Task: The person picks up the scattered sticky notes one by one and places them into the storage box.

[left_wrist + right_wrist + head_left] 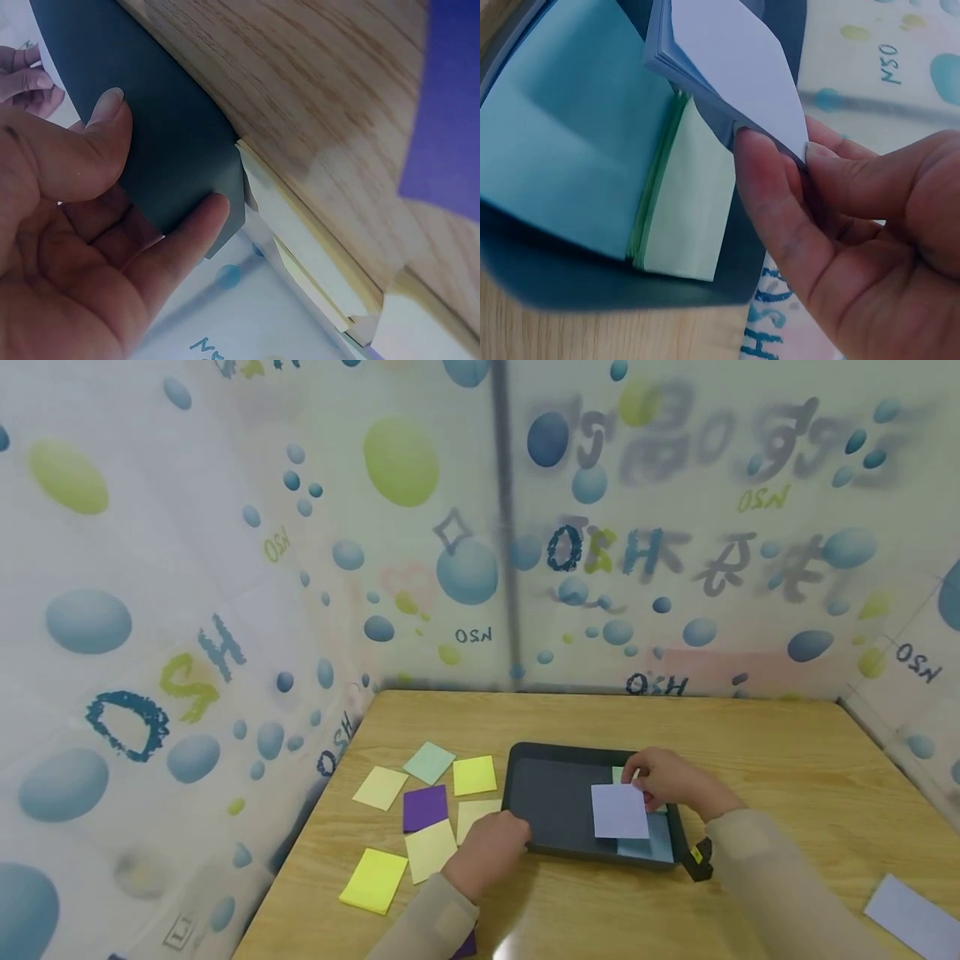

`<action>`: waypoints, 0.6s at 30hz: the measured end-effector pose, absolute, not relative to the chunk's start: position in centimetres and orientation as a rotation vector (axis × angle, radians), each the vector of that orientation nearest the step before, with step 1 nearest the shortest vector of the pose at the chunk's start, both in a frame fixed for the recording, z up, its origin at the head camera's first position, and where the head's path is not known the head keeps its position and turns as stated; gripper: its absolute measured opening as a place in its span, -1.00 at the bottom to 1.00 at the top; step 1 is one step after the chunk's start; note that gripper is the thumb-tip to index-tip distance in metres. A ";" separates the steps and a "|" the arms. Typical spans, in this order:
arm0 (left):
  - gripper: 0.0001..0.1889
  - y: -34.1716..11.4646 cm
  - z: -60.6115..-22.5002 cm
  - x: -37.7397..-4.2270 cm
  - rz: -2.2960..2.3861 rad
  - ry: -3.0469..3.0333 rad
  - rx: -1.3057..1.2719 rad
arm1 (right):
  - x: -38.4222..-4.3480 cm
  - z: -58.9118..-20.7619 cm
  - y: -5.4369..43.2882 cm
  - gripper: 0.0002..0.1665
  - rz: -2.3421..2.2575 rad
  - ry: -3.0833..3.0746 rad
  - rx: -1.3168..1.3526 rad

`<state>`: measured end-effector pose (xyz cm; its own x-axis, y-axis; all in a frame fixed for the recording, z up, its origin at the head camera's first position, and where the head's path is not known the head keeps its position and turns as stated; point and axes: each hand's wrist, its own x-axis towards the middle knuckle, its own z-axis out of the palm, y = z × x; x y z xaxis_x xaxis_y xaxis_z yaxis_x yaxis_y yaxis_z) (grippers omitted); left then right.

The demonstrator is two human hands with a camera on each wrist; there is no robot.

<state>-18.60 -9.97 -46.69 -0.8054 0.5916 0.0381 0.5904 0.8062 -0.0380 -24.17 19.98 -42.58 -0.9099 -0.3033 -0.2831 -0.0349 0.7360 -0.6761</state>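
Observation:
My right hand (671, 777) pinches a lavender sticky note pad (618, 814) by its edge between thumb and fingers, holding it over the right part of a dark, shallow tray (558, 793). Beneath it in the tray lie a blue sticky note pad (570, 127) and a light green one (690, 202), side by side; the lavender pad partly covers them in the head view. At the tray's front left corner, my left hand (491, 852) grips the wall, thumb (109, 142) on one face and fingers around the edge.
Left of the tray lie several sticky note pads: pale yellow (380, 787), mint (430, 763), bright yellow (373, 881) and purple (424, 808). Another lavender pad (915, 914) lies at far right. A black strap (697, 860) sits by the tray's front right corner. Patterned curtains (420, 610) surround the table.

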 end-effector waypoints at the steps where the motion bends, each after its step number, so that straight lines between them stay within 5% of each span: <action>1: -0.93 -9.9 -46.7 -18.6 0.036 -2.941 -0.959 | -24.2 -42.6 19.7 -0.78 -0.988 2.559 -0.263; 18: -0.92 -9.8 -46.3 -18.5 0.070 -2.953 -0.944 | -26.1 -44.4 17.4 -0.81 -1.000 2.424 -0.190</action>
